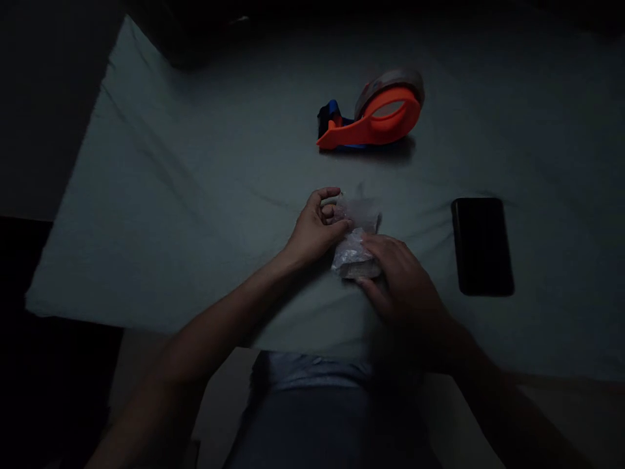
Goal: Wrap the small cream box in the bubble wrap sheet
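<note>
A small clear plastic bag [355, 240] with something pale inside lies on the cloth-covered table [195, 195] in front of me. My left hand [317, 225] pinches the bag's upper left edge with curled fingers. My right hand [398, 277] rests on the bag's lower right part, fingers pressed on it. The light is dim, so the bag's contents are hard to make out.
An orange and blue tape dispenser [375, 117] with a roll of clear tape lies beyond the bag. A black phone [482, 246] lies flat to the right. The table's near edge runs just above my lap. A dark object sits at the far edge.
</note>
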A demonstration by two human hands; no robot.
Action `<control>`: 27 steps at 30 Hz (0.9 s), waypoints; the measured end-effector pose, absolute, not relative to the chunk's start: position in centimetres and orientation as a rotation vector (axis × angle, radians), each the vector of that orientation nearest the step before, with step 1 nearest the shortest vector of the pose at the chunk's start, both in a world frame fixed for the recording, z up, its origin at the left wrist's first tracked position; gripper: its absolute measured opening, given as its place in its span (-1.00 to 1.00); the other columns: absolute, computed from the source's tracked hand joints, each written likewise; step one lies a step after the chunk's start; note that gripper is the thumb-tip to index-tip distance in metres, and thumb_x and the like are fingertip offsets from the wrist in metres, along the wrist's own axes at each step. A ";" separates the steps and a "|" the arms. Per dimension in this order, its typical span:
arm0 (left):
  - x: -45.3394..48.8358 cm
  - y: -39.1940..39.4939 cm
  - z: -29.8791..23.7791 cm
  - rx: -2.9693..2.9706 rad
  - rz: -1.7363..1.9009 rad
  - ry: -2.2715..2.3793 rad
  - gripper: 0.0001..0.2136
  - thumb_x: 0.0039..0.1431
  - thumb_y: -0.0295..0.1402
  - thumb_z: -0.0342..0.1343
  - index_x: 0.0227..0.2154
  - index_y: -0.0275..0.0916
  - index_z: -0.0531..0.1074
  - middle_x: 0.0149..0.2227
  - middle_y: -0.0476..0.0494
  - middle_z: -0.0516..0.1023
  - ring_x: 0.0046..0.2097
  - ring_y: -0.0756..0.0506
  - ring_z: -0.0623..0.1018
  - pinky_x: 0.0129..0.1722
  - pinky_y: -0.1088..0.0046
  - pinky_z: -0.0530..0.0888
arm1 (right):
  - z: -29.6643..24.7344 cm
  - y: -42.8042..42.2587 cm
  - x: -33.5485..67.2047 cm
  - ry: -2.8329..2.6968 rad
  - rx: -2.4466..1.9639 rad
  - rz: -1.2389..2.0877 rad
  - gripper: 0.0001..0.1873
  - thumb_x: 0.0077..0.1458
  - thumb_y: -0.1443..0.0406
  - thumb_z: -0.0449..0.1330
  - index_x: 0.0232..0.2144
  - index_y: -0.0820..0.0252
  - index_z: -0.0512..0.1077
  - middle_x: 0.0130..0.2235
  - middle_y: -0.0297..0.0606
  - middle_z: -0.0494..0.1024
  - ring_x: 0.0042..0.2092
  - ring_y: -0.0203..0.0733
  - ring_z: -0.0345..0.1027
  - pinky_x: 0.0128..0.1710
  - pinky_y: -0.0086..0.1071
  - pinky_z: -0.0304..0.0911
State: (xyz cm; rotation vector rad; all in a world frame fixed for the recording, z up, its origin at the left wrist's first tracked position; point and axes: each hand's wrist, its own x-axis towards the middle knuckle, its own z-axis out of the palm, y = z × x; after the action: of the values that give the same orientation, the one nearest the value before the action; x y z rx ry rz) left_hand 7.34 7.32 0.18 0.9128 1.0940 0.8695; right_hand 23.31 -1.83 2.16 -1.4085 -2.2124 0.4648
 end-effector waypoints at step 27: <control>5.5 6.2 1.8 1.200 0.584 0.757 -0.61 0.08 -0.31 0.22 0.00 -0.22 0.42 0.00 -0.19 0.51 -0.03 -0.09 0.51 -0.01 0.42 0.42 | 2.4 3.2 24.9 -1.635 -1.355 0.741 -0.61 0.08 0.29 0.23 -0.01 0.08 0.35 -0.08 -0.20 0.48 -0.06 -0.10 0.40 -0.07 -0.14 0.37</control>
State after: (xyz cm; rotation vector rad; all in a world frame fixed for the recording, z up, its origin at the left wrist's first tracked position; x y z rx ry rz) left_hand 5.48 6.17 1.78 1.1995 0.7565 0.5845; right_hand 24.94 3.19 2.45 -1.3550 -1.6348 0.7406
